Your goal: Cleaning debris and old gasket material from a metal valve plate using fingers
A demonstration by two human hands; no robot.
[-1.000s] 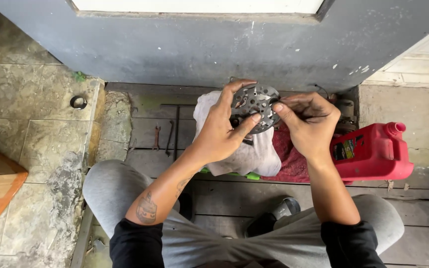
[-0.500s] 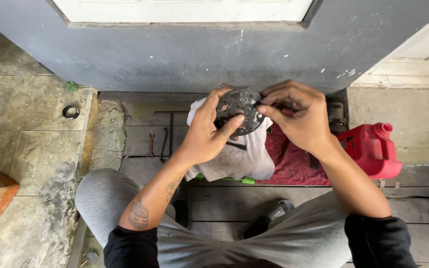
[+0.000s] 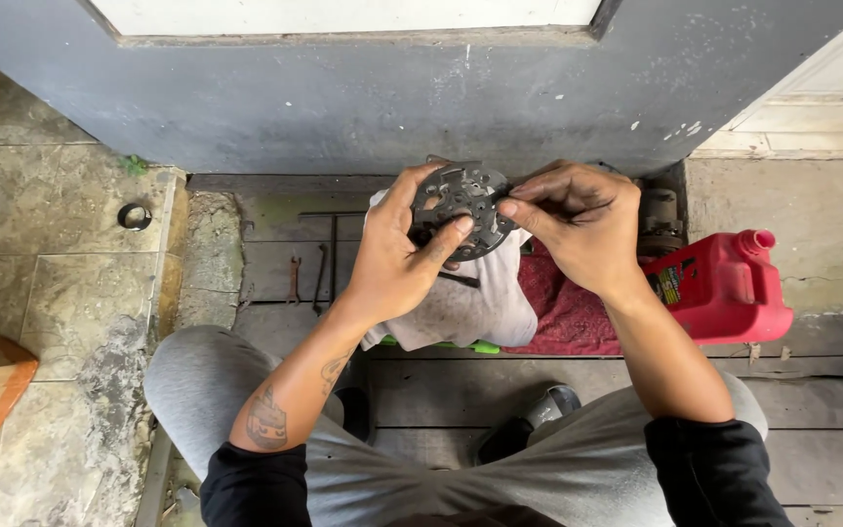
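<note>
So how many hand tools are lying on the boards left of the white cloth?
2: a small wrench and a thin rod-like tool beside it, both left of the left hand. More may be hidden under the cloth.

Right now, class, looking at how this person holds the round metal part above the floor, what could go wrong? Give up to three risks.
1. The metal disc is held in the air by the left hand and right hand mostly at its rim; it might slip and drop onto the white cloth or the planks.
2. Its holes and edges could nick the bare fingertips.
3. The red jug sits close beside the right forearm; a stray elbow could knock it.
</note>
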